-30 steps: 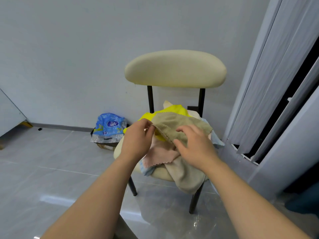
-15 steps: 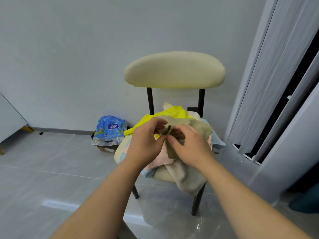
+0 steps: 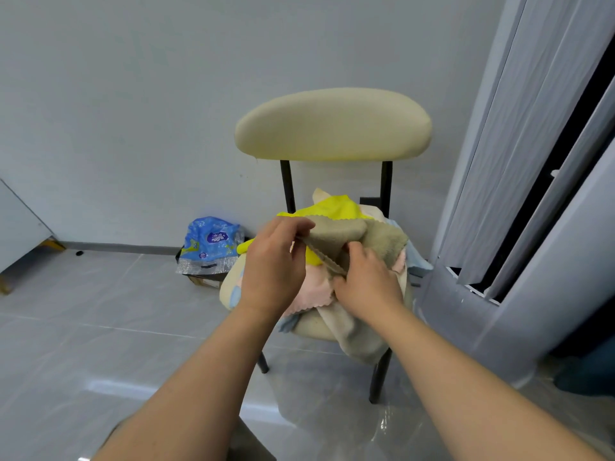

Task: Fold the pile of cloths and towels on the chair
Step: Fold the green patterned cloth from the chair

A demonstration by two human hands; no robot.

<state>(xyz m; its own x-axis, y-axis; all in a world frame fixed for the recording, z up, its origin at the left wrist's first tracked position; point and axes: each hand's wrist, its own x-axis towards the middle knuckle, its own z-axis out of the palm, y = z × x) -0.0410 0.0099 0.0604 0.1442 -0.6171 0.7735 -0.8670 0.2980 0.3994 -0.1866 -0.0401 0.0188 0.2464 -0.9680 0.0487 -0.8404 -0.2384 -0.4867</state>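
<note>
Khaki cloth (image 3: 332, 232) sits atop the pile (image 3: 312, 294) on the chair (image 3: 332, 128) seat, its scalloped edge (image 3: 321, 257) stretched between two pinches. At the upper end the left hand (image 3: 273, 264) nips it, thumb against fingertips. The right hand (image 3: 366, 284) curls round the lower end, just down and rightward from that grip. The edge's long axis runs on this slant from grip to grip. The rest of the cloth bunches beyond both hands, toward the backrest. Neither hand is nearer, so the fold likely turns on this shared edge.
</note>
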